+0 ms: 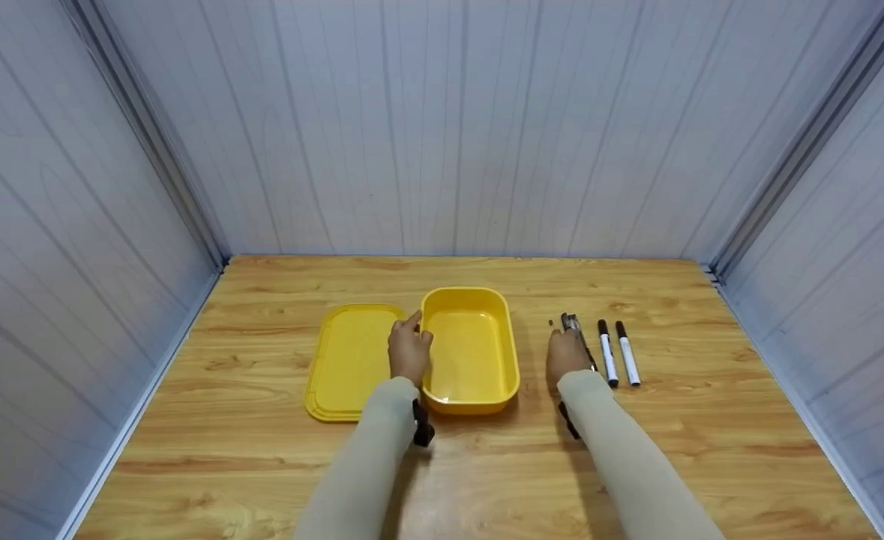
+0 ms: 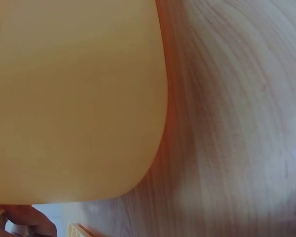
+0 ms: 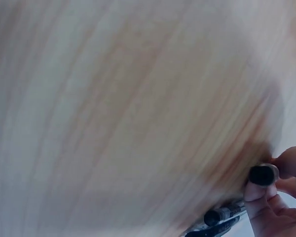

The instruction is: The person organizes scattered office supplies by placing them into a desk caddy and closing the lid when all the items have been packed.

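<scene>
My left hand (image 1: 409,352) grips the left wall of a yellow plastic box (image 1: 474,409), thumb at the inner side of the rim. In the left wrist view the box's outer wall (image 2: 79,108) fills much of the picture, with curled fingers (image 2: 32,219) at its edge. To the right of the box, my right hand (image 1: 564,356) pinches a black-ended pen (image 3: 263,175) between thumb and fingers. Other dark pens (image 1: 581,341) lie beside that hand, partly hidden by it in the head view; their black ends (image 3: 213,217) show below the held pen.
A flat yellow lid (image 1: 348,360) lies left of the box, partly behind my left hand. Two white markers with black caps, a nearer one (image 1: 608,360) and an outer one (image 1: 628,360), lie right of the pens. Pale panel walls (image 1: 442,150) enclose the wooden table (image 1: 486,480).
</scene>
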{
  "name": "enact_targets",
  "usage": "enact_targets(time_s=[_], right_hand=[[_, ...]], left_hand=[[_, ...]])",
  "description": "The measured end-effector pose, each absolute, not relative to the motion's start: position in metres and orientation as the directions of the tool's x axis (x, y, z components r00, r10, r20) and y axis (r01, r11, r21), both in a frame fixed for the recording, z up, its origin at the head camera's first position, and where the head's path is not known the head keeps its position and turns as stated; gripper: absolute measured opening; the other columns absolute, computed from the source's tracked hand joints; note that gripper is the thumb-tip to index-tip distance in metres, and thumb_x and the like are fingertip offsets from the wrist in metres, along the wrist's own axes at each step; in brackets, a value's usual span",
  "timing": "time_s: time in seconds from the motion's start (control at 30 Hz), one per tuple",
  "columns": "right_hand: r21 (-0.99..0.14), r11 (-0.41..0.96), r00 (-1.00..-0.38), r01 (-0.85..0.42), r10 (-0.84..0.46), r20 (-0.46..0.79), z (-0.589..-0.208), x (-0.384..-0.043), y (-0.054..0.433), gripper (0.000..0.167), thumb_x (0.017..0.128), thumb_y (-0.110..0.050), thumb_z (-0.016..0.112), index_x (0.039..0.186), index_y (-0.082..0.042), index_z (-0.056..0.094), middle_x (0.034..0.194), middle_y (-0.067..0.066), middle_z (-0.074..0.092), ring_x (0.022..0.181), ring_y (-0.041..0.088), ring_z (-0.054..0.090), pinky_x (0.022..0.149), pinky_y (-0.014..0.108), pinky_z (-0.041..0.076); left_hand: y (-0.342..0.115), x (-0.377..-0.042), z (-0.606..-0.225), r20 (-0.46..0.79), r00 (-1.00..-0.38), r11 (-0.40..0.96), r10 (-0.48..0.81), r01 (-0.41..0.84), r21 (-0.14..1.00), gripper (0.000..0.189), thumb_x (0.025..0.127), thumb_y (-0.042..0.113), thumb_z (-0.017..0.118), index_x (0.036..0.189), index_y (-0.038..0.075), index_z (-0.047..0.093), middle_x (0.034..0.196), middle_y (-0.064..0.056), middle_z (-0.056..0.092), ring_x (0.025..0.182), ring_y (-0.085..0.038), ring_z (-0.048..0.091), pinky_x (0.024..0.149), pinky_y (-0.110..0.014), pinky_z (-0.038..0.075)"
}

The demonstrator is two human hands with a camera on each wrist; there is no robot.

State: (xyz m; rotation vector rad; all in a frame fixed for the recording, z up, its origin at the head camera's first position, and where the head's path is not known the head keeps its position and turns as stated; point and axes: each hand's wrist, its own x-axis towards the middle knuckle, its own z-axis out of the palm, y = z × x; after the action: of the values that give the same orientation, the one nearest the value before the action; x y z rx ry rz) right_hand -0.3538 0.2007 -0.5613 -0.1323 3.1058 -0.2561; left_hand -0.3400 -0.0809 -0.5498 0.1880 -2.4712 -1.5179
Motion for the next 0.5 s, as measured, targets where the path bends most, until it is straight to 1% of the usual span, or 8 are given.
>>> enact_targets(time_s=[0.13, 0.27, 0.37, 0.5], right_hand=[[-0.189, 0.979, -0.997, -0.083, -0.082, 0.01, -0.564, -0.3536, 0.2016, 0.026, 0.086, 0.012, 0.061, 0.112, 0.014, 0.058, 0.101, 0.036, 0.059, 0.097, 0.045, 0.061, 0.084, 0.049, 0.054], [-0.224, 0.972, -0.997, -0.072, -0.074, -0.003, -0.5621, -0.3545, 0.2026, 0.014, 0.093, 0.009, 0.054, 0.104, 0.012, 0.062, 0.094, 0.031, 0.063, 0.091, 0.041, 0.064, 0.08, 0.047, 0.055], [-0.253, 0.966, -0.998, -0.051, -0.057, -0.018, -0.559, -0.3555, 0.2032, 0.013, 0.094, 0.008, 0.054, 0.094, 0.01, 0.066, 0.087, 0.025, 0.065, 0.083, 0.035, 0.066, 0.073, 0.043, 0.056], [-0.357, 0.934, -0.999, 0.003, -0.01, -0.034, -0.5563, -0.3561, 0.2042, 0.021, 0.095, 0.006, 0.051, 0.083, 0.008, 0.069, 0.078, 0.022, 0.066, 0.07, 0.028, 0.066, 0.061, 0.039, 0.054]], left_hand=[[-0.0811, -0.3383, -0.5494, 0.129, -0.966, 0.447, -0.224, 0.016, 0.894, 0.046, 0.095, 0.002, 0.057, 0.141, 0.006, 0.054, 0.104, -0.016, 0.058, 0.084, -0.025, 0.053, 0.072, -0.036, 0.046], [-0.0811, -0.3374, -0.5488, 0.128, -0.966, 0.467, -0.225, 0.009, 0.884, 0.045, 0.096, 0.004, 0.057, 0.141, 0.006, 0.055, 0.104, -0.015, 0.058, 0.086, -0.025, 0.053, 0.074, -0.037, 0.046], [-0.0811, -0.3376, -0.5488, 0.129, -0.966, 0.476, -0.225, 0.006, 0.879, 0.045, 0.096, 0.004, 0.057, 0.141, 0.007, 0.055, 0.106, -0.016, 0.059, 0.089, -0.026, 0.055, 0.077, -0.039, 0.048], [-0.081, -0.3379, -0.5495, 0.129, -0.966, 0.472, -0.226, 0.008, 0.882, 0.045, 0.096, 0.005, 0.057, 0.141, 0.007, 0.054, 0.107, -0.017, 0.058, 0.09, -0.027, 0.056, 0.077, -0.039, 0.049]])
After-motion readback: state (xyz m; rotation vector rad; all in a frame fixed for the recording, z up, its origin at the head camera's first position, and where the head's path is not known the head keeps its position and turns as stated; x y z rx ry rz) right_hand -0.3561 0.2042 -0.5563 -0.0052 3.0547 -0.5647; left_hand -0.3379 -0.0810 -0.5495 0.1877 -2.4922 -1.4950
